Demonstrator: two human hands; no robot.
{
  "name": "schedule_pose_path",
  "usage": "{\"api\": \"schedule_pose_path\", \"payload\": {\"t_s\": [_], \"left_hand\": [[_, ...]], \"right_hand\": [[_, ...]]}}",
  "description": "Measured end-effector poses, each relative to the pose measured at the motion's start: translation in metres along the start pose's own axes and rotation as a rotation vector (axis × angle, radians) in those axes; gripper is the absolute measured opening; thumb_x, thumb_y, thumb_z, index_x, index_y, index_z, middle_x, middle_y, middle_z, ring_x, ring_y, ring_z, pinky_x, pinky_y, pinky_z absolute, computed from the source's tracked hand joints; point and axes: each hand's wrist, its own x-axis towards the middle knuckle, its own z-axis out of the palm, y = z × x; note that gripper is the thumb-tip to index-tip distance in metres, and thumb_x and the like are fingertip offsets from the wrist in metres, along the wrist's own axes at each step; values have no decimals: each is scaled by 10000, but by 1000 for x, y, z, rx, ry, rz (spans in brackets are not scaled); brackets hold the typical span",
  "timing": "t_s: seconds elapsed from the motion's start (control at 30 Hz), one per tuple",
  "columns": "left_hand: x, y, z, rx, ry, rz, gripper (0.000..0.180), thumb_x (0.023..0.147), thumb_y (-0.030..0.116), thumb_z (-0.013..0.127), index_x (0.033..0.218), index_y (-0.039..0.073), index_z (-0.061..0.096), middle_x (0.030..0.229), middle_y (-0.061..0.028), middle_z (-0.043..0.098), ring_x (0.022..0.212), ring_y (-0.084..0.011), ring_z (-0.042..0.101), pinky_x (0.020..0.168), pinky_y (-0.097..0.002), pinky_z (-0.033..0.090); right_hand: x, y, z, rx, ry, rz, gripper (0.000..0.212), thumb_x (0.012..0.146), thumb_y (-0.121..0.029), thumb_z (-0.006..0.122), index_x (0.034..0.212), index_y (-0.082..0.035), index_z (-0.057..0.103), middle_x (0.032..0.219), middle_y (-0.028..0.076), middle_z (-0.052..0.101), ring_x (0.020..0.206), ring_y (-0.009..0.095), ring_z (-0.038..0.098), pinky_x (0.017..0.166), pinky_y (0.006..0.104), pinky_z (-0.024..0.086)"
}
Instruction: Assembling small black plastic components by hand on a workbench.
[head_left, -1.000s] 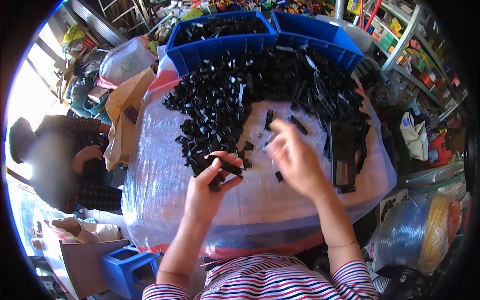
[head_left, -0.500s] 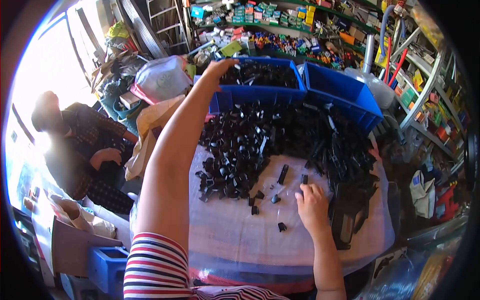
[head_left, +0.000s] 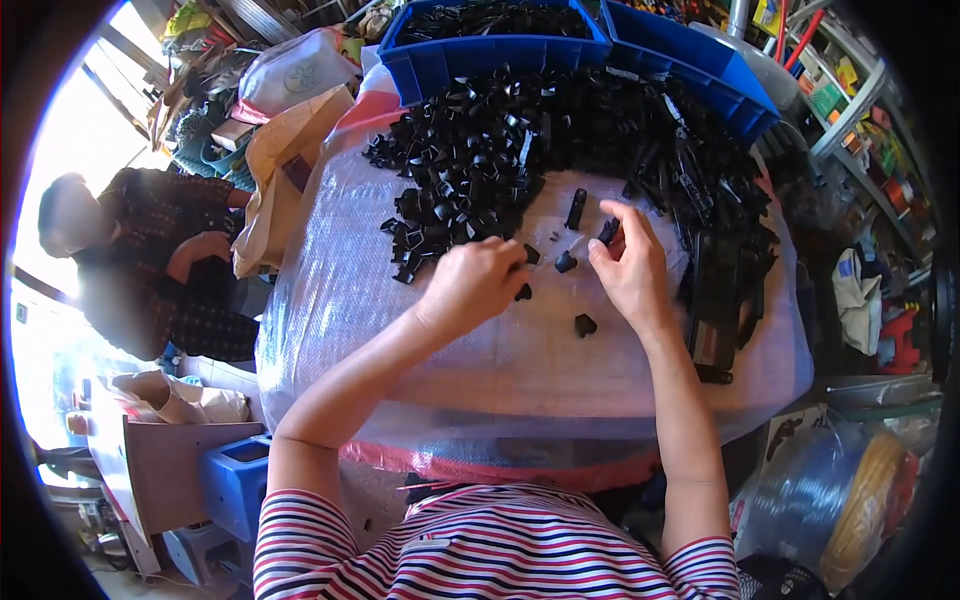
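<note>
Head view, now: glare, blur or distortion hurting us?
Head view, left: daylight blown to white, haze veiling the co-worker; head view, centre: glints on the black parts pile, deep shadow elsewhere in it, sheen on the plastic sheet; head view, hands: left hand and right hand without heavy blur; head view, rim: fisheye bending, dark corners.

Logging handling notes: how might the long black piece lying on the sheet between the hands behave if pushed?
The long black piece looks stiff, given its straight outline; probably light, being slim beside the right hand; and perhaps apt to slide on the shiny plastic sheet.
</note>
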Motion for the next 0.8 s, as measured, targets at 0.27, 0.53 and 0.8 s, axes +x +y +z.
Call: {"api": "schedule_pose_path", "payload": {"t_s": [0.27, 0.53, 0.8], "left_hand": [[8, -1, 10, 40, 18, 11, 157, 737, 116, 608, 884, 99, 558, 790, -102, 495, 737, -305, 558, 600, -411, 454], [15, -19, -17, -825, 19, -295, 217, 744, -21, 613, 948, 8, 544, 848, -48, 586, 735, -112, 581, 648, -240, 479], [13, -41, -16, -1590, -48, -525, 172, 876, 92, 525, 1008, -1, 585, 896, -48, 602, 747, -107, 583, 686, -232, 494]], "right_hand": [[-5, 4, -8, 64, -71, 2, 173, 721, -44, 641, 813, -7, 499, 768, 134, 559, 660, 284, 566, 610, 343, 466], [-5, 3, -12, -57, -223, 107, 146, 780, -111, 631, 841, -18, 536, 827, 157, 621, 732, 312, 613, 617, 348, 482], [-9, -24, -4, 281, -349, 30, 147, 819, -98, 608, 921, 2, 573, 802, 43, 569, 794, 114, 564, 709, 232, 441]]}}
